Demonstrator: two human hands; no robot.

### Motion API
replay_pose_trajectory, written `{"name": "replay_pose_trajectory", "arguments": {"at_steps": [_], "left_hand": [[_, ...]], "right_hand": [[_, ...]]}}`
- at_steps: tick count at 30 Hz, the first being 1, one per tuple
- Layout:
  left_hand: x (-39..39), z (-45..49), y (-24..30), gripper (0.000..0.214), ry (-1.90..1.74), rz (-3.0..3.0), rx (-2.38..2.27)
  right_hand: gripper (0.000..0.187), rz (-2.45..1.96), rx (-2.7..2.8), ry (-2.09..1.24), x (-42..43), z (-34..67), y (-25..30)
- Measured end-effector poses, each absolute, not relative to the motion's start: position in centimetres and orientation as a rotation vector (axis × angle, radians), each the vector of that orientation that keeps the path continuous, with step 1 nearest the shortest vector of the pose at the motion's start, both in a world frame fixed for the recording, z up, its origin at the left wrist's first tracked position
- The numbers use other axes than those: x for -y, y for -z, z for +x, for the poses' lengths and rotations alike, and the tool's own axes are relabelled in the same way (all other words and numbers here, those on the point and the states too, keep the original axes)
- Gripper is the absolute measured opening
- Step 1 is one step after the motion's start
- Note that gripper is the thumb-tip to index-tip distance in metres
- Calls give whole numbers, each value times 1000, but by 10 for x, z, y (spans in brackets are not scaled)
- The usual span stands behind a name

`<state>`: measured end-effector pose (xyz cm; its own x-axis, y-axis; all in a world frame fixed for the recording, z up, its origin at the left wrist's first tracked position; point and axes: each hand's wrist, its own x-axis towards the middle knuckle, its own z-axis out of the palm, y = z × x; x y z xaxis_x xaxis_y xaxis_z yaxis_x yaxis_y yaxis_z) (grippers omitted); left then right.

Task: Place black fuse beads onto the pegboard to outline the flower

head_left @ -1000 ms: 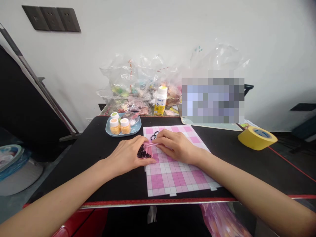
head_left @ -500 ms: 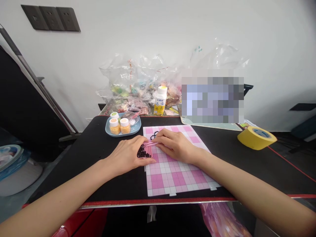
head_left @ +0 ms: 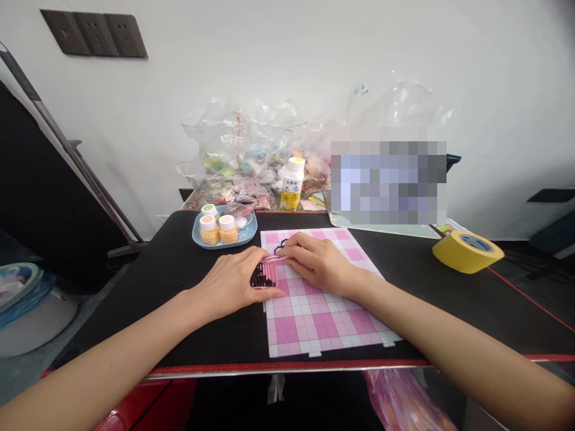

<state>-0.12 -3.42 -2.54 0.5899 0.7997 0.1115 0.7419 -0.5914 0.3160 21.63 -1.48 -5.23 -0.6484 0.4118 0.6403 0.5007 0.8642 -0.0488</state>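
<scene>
A pink-and-white checked pegboard (head_left: 314, 311) lies on the black table (head_left: 179, 275). A short outline of black beads (head_left: 279, 243) sits near its far left corner. My left hand (head_left: 233, 281) curls around a small pink tray of black beads (head_left: 264, 276) at the board's left edge, thumb and fingers holding its sides. My right hand (head_left: 317, 263) rests on the board and pinches pink tweezers (head_left: 271, 259), whose tips point left over the tray.
A blue dish (head_left: 245, 237) holds three small jars of orange beads (head_left: 218, 229). Behind it lie clear bags of beads (head_left: 251, 161) and a white-and-yellow bottle (head_left: 293, 184). A yellow tape roll (head_left: 467, 250) sits at the right. The table's red-trimmed front edge (head_left: 287, 366) is near me.
My right hand has shifted slightly toward the far left with the tweezers, covering more of the black bead outline. My left hand stays on the tray.
</scene>
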Motion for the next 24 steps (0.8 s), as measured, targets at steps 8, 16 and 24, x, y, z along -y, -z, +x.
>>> {"name": "replay_pose_trajectory", "arguments": {"at_steps": [8,16,24], "left_hand": [[34,-2,27,53,-355,2593,-1281],[34,-2,26,54,-359,2580,-1277],[33,-2,28,56,-373,2592,-1281]], "right_hand": [[23,-673,2376,191,15,215,52],[20,-661,2357,177,14,217,53],[22,-656,2370,197,15,216,51]]}}
